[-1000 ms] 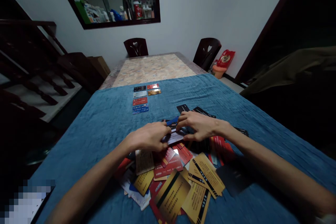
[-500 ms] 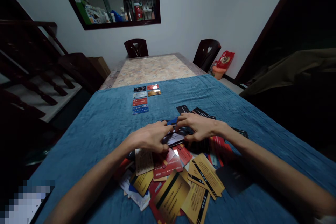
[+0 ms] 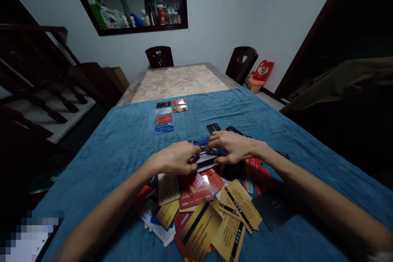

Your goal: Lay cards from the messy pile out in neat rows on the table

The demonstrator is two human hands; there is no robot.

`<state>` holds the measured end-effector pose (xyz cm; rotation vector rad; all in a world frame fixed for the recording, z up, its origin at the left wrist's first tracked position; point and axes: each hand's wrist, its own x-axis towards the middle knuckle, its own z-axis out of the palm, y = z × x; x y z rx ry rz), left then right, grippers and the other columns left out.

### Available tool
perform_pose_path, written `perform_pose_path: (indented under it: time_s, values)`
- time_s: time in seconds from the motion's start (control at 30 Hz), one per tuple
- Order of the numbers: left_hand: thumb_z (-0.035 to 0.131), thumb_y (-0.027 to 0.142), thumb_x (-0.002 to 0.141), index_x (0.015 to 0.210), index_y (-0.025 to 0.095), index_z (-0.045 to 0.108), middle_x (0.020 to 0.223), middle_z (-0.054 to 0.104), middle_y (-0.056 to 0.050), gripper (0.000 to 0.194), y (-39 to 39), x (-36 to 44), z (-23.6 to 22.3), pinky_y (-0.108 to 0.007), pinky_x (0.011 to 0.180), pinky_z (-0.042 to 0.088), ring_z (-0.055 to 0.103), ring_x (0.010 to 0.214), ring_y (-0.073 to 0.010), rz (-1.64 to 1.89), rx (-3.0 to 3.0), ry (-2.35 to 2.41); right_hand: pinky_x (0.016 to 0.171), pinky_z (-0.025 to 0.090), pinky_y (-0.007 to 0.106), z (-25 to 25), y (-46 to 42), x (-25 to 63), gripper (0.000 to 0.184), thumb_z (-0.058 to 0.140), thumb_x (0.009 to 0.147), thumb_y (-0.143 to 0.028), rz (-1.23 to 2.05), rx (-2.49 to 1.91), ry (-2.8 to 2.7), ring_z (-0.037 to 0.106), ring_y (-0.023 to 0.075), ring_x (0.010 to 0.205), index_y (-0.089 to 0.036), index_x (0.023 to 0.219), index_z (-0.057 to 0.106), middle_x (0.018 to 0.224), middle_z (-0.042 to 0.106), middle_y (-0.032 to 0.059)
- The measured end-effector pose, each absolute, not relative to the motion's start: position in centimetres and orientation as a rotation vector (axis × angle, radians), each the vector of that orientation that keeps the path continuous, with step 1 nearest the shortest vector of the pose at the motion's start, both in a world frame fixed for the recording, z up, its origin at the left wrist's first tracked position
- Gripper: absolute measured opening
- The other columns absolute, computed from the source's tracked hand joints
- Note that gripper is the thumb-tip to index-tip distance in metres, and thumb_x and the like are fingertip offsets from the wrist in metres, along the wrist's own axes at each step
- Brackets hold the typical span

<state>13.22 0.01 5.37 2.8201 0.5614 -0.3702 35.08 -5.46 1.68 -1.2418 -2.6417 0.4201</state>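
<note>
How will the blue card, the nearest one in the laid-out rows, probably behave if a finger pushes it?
The blue card is probably stiff, since it lies flat with straight edges. It looks thin, so likely light. The wrinkled blue cloth beneath might drag on it.

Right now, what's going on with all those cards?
A person's left hand and right hand hold a pale card between them; whether more are held with it is hard to tell. Nearer the person is a messy heap of cards, red, gold and other colours. Farther off, six cards lie in two columns, four and two, on the blue cloth.
</note>
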Motion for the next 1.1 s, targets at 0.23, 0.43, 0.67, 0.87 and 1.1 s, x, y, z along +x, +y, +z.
perform_pose_path:
  time_s: [0.23, 0.43, 0.67, 0.87, 1.1]
  values:
    - [0.051, 0.018, 0.08, 0.086, 0.015, 0.066, 0.073, 0.065, -0.001, 0.017, 1.2, 12.9, 5.9, -0.023, 0.058, 0.035, 0.052, 0.063, -0.0123, -0.309, 2.683, 0.524, 0.08, 0.044, 0.032, 1.0, -4.9, 35.3, 0.027, 0.058, 0.08, -0.012, 0.359, -1.256, -2.606, 0.06, 0.0202, 0.09, -0.019, 0.102, 0.072, 0.093, 0.073, 0.0059]
    - [0.048, 0.015, 0.075, 0.078, 0.015, 0.063, 0.067, 0.06, 0.001, 0.015, 2.5, 12.7, 5.2, -0.024, 0.056, 0.031, 0.046, 0.06, -0.0113, -0.2, 2.633, 0.522, 0.07, 0.041, 0.028, 0.4, -4.5, 35.5, 0.016, 0.055, 0.084, -0.014, 0.29, -1.348, -2.562, 0.058, 0.018, 0.08, -0.016, 0.09, 0.07, 0.083, 0.066, 0.0068]
    - [0.048, 0.013, 0.072, 0.076, 0.015, 0.061, 0.065, 0.058, 0.001, 0.014, 3.4, 12.6, 4.5, -0.024, 0.055, 0.029, 0.046, 0.059, -0.0114, -0.132, 2.577, 0.518, 0.067, 0.037, 0.027, 0.1, -4.4, 35.5, 0.016, 0.055, 0.081, -0.013, 0.278, -1.393, -2.52, 0.056, 0.0166, 0.075, -0.016, 0.09, 0.067, 0.08, 0.063, 0.0049]
    - [0.048, 0.013, 0.073, 0.074, 0.015, 0.061, 0.062, 0.055, 0.002, 0.013, 3.9, 12.6, 4.1, -0.023, 0.054, 0.028, 0.044, 0.058, -0.011, -0.13, 2.568, 0.523, 0.067, 0.036, 0.026, 0.2, -4.4, 35.4, 0.019, 0.056, 0.08, -0.012, 0.266, -1.419, -2.506, 0.056, 0.0161, 0.074, -0.017, 0.094, 0.067, 0.081, 0.064, 0.0048]
    - [0.049, 0.015, 0.075, 0.081, 0.014, 0.066, 0.065, 0.06, 0.001, 0.018, 3.9, 12.6, 4.0, -0.022, 0.054, 0.031, 0.047, 0.059, -0.0109, -0.084, 2.558, 0.516, 0.067, 0.036, 0.026, 0.0, -4.4, 35.4, 0.019, 0.055, 0.08, -0.014, 0.248, -1.432, -2.491, 0.056, 0.0168, 0.073, -0.016, 0.094, 0.068, 0.08, 0.064, 0.0056]
